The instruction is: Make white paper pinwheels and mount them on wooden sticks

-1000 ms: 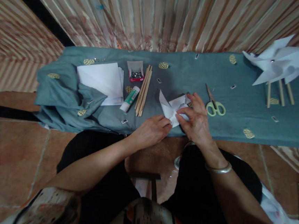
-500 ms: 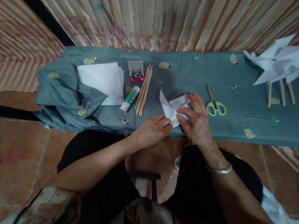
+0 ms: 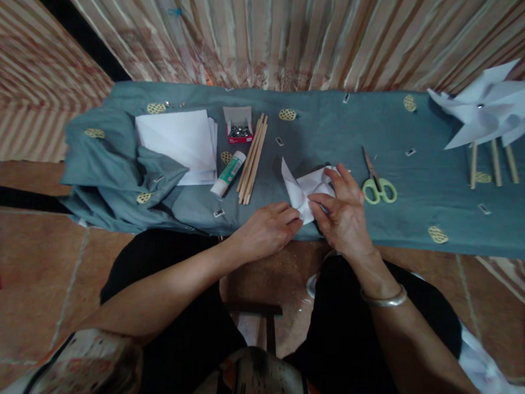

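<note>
A white paper pinwheel, its blades partly folded in, lies near the front edge of the cloth-covered table. My left hand is closed on its lower left corner, the fingertips pressed together at the paper. My right hand grips it from the right, with thumb and forefinger at the middle and the other fingers over the far right part. Those fingers hide some of the right side of the paper. Just right of my right hand rest scissors with light green handles, blades pointing away.
Left of the hands lie wooden sticks, a glue stick, an open box of metal pins and a stack of white paper. Assembled paper pinwheels on sticks lie at the far right. A striped curtain hangs behind the table.
Both hands stay at the paper pinwheel in nearly the same place. The fingers of my right hand have shifted very slightly to the left.
</note>
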`<action>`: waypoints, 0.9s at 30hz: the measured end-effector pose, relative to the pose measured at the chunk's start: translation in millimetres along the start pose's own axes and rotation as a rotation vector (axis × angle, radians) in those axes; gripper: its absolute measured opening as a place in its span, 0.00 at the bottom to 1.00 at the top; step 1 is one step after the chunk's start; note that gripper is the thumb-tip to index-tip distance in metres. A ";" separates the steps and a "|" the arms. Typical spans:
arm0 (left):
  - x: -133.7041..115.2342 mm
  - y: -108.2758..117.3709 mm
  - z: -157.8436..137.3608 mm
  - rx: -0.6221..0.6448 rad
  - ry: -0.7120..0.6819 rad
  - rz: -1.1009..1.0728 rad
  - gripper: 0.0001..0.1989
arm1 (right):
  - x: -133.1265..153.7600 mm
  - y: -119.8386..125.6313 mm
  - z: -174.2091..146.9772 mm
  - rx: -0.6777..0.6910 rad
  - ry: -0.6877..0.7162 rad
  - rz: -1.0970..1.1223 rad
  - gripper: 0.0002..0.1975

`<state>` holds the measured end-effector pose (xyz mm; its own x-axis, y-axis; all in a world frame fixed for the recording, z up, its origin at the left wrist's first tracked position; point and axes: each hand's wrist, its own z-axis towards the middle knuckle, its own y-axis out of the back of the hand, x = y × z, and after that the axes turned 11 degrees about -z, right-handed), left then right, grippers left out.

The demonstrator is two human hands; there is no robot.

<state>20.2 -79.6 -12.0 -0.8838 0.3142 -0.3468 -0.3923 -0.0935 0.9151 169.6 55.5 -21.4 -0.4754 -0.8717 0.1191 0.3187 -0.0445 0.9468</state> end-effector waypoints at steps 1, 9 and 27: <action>0.1 0.0 0.0 0.000 -0.001 0.000 0.09 | 0.2 0.2 0.1 0.007 0.006 -0.010 0.16; 1.0 -1.5 0.2 -0.002 0.006 -0.019 0.09 | 5.3 2.4 -5.3 -0.007 0.063 -0.045 0.16; 20.4 8.3 2.0 -0.194 0.094 -0.200 0.12 | 18.8 -0.3 -15.6 0.064 -0.003 -0.080 0.20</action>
<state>-0.6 -72.1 -11.1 -0.8004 0.2560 -0.5420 -0.5943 -0.2202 0.7735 173.4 31.5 -24.1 -0.4995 -0.8652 0.0435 0.2272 -0.0825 0.9703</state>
